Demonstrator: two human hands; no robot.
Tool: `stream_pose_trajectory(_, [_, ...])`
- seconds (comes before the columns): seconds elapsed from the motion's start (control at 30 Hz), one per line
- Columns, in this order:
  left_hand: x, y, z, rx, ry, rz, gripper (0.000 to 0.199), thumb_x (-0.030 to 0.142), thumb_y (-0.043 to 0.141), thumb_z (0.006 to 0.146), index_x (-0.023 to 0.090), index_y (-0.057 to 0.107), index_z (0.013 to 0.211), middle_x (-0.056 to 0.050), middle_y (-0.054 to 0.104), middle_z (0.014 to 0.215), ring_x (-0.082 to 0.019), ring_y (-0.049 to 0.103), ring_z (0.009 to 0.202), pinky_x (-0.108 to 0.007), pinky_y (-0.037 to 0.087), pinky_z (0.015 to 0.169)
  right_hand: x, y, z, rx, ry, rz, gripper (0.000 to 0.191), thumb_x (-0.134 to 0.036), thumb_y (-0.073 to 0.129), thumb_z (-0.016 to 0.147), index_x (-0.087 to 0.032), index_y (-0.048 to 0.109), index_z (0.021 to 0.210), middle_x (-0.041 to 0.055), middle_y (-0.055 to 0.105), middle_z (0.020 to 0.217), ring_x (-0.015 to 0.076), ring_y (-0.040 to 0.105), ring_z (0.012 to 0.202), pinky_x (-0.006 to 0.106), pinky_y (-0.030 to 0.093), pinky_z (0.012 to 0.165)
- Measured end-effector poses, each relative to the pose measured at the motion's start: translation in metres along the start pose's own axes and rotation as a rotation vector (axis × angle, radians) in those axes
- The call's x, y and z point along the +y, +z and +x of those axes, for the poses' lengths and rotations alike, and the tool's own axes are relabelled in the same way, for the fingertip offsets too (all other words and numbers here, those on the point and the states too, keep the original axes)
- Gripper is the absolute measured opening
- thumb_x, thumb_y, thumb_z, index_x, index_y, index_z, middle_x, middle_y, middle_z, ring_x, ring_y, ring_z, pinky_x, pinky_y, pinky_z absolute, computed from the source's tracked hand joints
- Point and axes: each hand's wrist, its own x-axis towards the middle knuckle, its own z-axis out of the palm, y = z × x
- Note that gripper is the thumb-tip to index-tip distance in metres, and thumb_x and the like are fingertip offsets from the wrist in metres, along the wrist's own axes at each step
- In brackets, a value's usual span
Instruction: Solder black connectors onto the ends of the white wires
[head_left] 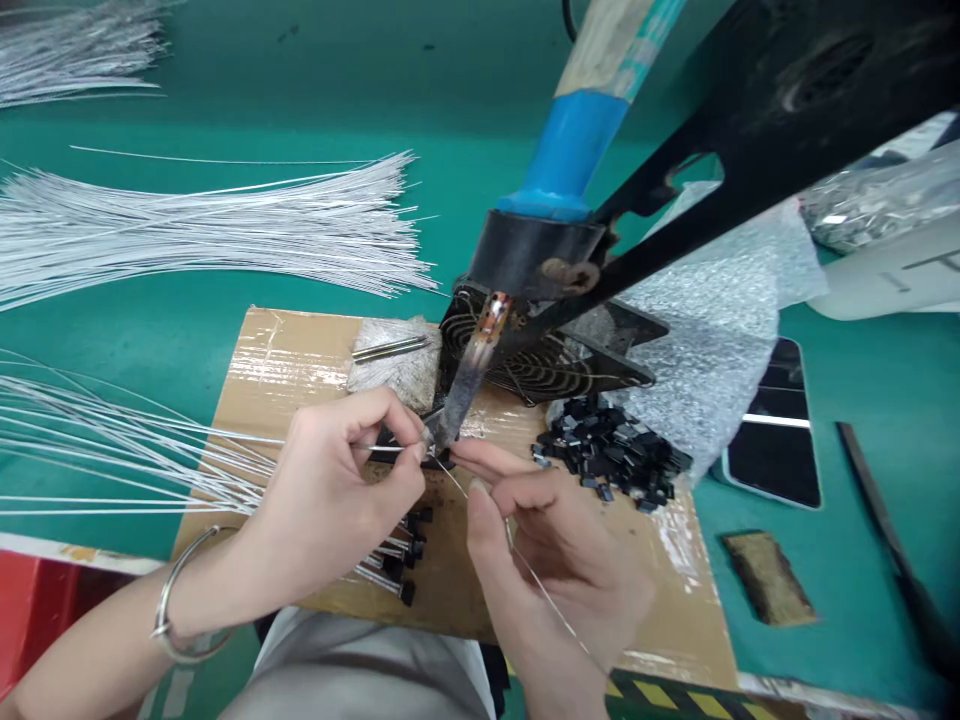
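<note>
Under the tip of a clamped soldering iron (469,385), my two hands are close together. My left hand (330,490) pinches a white wire (386,449) between thumb and forefinger, its end at the iron's tip. Whether a small part is also between those fingertips, I cannot tell. My right hand (559,560) is closed on a thin strand of solder wire (551,600), which runs from the tip back across the palm. Below my left hand lie several white wires with black connectors (401,560) on their ends.
The iron's black bracket (705,190) slants in from the upper right, above a fan (540,365). Loose black connectors (615,450) are piled on the cardboard (660,620). A phone (776,430), a brown sponge (769,577) and a bundle of white wires (225,235) lie around it.
</note>
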Motion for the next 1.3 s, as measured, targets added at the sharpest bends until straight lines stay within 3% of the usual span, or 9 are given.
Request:
stream_pose_trajectory(0.23, [-0.0008,0.0009,-0.0008,-0.008,0.005,0.001,0.007,0.022,0.062,0.081,0.021,0.064,0.074,0.001,0.058,0.064,-0.024,0.069,0.078,-0.032,0.039,0.059,0.0013,-0.0013,-0.0002,-0.010,-0.027,-0.006,0.020,-0.015,0.068,0.095,-0.024,0.062,0.078,0.0025,0.085,0.112,0.0184,0.083,0.096,0.030,0.064,0.085])
stream_pose_trajectory(0.6, [-0.0045,-0.0006,-0.0018,-0.001,0.040,0.049,0.008,0.021,0.059,0.082,0.020,0.065,0.076,-0.007,0.077,0.086,-0.022,0.068,0.077,-0.032,0.037,0.057,0.0020,0.0002,-0.0007,0.008,-0.040,0.025,0.020,-0.014,0.069,0.095,-0.025,0.063,0.080,-0.0023,0.085,0.114,0.0131,0.082,0.096,0.024,0.062,0.090])
stream_pose_trajectory(0.93, [-0.0034,-0.0015,-0.0033,0.002,0.059,0.051,0.008,0.020,0.059,0.082,0.020,0.064,0.075,-0.007,0.077,0.084,-0.021,0.067,0.075,-0.032,0.037,0.056,0.0026,0.0005,-0.0002,0.010,-0.053,0.018,0.020,-0.013,0.071,0.094,-0.024,0.064,0.079,0.0019,0.085,0.111,0.0169,0.083,0.096,0.028,0.064,0.089])
stream_pose_trajectory(1.3, [-0.0051,-0.0002,-0.0030,0.005,0.068,0.059,0.009,0.019,0.059,0.083,0.020,0.065,0.076,-0.007,0.077,0.084,-0.022,0.068,0.078,-0.032,0.039,0.059,0.0018,0.0011,-0.0014,0.018,-0.047,0.029,0.021,-0.013,0.069,0.095,-0.024,0.063,0.079,-0.0002,0.085,0.111,0.0152,0.082,0.095,0.027,0.063,0.090])
